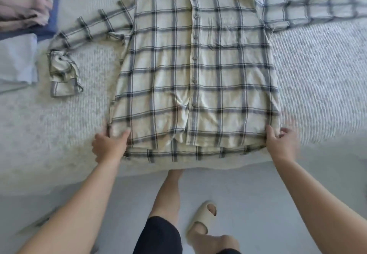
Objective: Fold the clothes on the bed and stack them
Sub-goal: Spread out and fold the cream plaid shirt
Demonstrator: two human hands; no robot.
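Note:
A cream plaid button-up shirt lies spread front-up on the white bed, collar at the far side. Its one sleeve runs out to the right, the other bends down at the left with a crumpled cuff. My left hand pinches the hem's near left corner, thumb on top of the cloth. My right hand grips the near right corner of the hem and looks blurred.
Folded clothes are stacked at the far left: a pinkish plaid piece on a blue one, with a pale blue folded piece in front. The bed's near edge runs just below the hem. My legs and a beige slipper stand on the floor.

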